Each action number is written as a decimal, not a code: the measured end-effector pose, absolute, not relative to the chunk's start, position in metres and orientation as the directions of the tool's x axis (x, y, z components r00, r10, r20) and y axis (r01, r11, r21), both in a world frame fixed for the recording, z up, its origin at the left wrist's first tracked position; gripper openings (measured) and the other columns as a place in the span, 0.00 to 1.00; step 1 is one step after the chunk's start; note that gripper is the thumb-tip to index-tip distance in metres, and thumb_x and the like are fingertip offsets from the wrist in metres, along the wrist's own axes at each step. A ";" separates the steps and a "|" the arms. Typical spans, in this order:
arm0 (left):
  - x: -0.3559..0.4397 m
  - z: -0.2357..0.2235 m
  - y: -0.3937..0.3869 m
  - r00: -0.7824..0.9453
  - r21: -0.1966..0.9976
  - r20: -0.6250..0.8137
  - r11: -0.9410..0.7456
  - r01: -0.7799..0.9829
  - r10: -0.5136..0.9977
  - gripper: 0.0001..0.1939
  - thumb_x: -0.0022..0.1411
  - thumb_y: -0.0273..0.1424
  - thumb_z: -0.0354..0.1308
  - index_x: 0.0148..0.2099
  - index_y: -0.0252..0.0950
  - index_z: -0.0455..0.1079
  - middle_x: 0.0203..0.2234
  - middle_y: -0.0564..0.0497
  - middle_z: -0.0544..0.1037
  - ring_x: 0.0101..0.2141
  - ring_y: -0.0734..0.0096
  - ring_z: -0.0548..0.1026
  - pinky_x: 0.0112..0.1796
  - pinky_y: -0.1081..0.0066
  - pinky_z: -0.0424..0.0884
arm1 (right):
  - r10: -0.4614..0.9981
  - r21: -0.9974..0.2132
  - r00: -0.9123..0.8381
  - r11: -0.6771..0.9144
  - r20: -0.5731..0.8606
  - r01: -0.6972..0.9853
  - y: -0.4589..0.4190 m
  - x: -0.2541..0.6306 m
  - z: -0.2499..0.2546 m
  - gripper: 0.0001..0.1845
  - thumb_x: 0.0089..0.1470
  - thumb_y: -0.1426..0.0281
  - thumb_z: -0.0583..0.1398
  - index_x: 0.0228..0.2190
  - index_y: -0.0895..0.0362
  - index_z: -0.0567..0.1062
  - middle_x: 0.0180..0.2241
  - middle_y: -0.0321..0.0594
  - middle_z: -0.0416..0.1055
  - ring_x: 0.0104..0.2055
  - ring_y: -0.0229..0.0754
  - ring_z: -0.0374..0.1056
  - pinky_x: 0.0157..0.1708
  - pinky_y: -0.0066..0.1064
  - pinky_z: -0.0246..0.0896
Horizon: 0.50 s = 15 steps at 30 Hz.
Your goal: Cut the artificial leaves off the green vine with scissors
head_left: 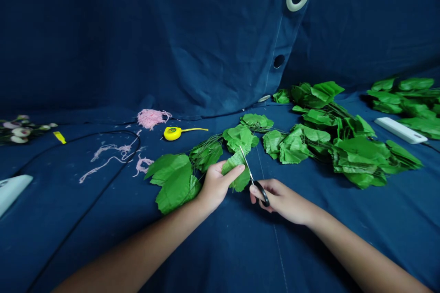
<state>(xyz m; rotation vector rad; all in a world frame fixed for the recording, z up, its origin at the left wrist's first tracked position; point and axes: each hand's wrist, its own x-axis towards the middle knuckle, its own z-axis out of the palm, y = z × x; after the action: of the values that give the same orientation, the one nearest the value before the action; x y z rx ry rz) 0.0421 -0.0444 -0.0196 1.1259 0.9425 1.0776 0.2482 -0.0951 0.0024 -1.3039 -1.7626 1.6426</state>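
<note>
Now, left hand [218, 181]: curled nearly closed, thumb stretched along a crinkled green leaf [233, 161] that it pinches against the fingers.
Right hand [277, 197]: fingers bent around the black handles of a pair of scissors [253, 180], gripping them beside the left hand.
Scissor blades: pointing up and away, overlapping the leaf in this view; I cannot tell whether they cut into it.
Leafy stem: its broad leaves [174, 182] spread on the blue cloth [227, 247] to the left of the left hand, with more foliage [239, 137] just beyond the fingers.
Green bunches: a large layered bunch [360, 155] to the right of the hands, another [412, 100] at the far right edge.
Tape measure [172, 133]: yellow, beyond the left hand, its short tongue drawn out to the right.
Pink yarn: a fluffy bundle [151, 118] near the tape measure, loose strands [115, 155] nearer the person.
Black cable [103, 132]: looping across the left side, a yellow tag [59, 137] close by.
Left edge: pale flowers [21, 132], and a white object [13, 190] partly cropped.
White bar [400, 130]: lying between the two bunches.
</note>
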 end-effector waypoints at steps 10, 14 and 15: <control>0.043 -0.019 -0.045 0.229 0.981 -0.046 0.088 -0.173 0.972 0.16 0.57 0.40 0.71 0.35 0.30 0.78 0.27 0.48 0.78 0.27 0.72 0.73 0.29 0.72 0.68 | 0.822 -0.927 -0.483 -0.135 -0.301 0.349 -0.096 0.247 0.005 0.34 0.63 0.41 0.55 0.36 0.62 0.74 0.24 0.35 0.62 0.26 0.31 0.57 0.26 0.21 0.51; 0.042 -0.020 -0.044 0.225 0.984 -0.032 0.071 -0.166 0.974 0.16 0.58 0.40 0.71 0.35 0.30 0.78 0.27 0.48 0.78 0.27 0.72 0.73 0.29 0.72 0.68 | 0.823 -0.930 -0.484 -0.135 -0.297 0.342 -0.096 0.246 0.006 0.34 0.62 0.41 0.56 0.36 0.62 0.74 0.25 0.35 0.61 0.26 0.31 0.57 0.26 0.21 0.51; 0.042 -0.020 -0.044 0.227 0.984 -0.031 0.070 -0.164 0.973 0.16 0.58 0.40 0.71 0.35 0.30 0.78 0.27 0.48 0.78 0.27 0.72 0.73 0.30 0.72 0.69 | 0.823 -0.931 -0.486 -0.132 -0.295 0.341 -0.096 0.246 0.006 0.34 0.62 0.41 0.55 0.36 0.62 0.74 0.25 0.35 0.61 0.26 0.31 0.57 0.26 0.21 0.51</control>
<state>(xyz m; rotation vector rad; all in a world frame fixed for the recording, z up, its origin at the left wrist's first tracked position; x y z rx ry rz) 0.0423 -0.0443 -0.0201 1.1453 0.9446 1.0836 0.2460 -0.0959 0.0060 -1.2959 -1.7480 1.6518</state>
